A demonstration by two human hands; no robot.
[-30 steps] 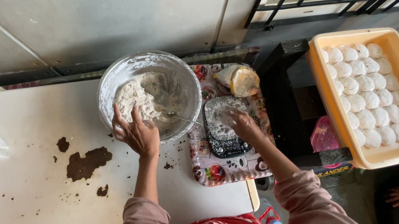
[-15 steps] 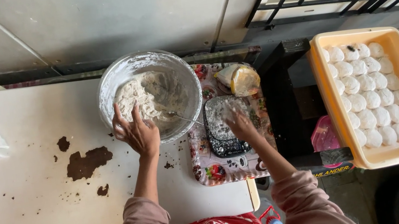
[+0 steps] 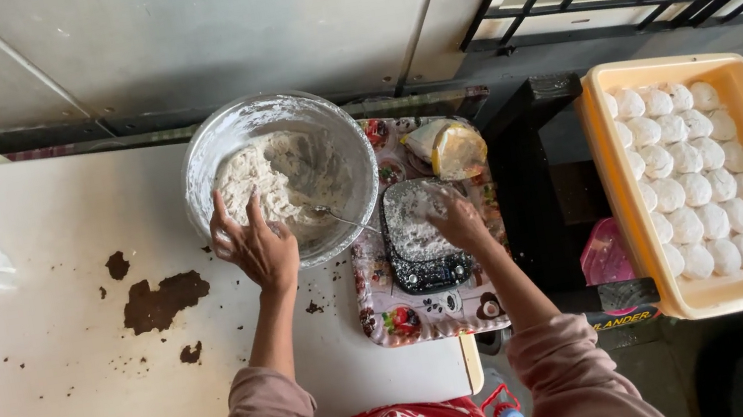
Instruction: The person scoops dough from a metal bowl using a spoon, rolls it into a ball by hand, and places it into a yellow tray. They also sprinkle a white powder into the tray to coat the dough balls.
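So, my left hand had fingers spread, gripping the near rim of the round metal bowl of lumpy dough on the white table. My right hand, fingers loosely curled, rested on the floury dark scale atop the patterned tray; both forearms reached straight forward.

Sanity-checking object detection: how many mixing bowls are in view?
1. The metal bowl of dough sits on the white table, left hand on its near rim; right hand is over the scale.
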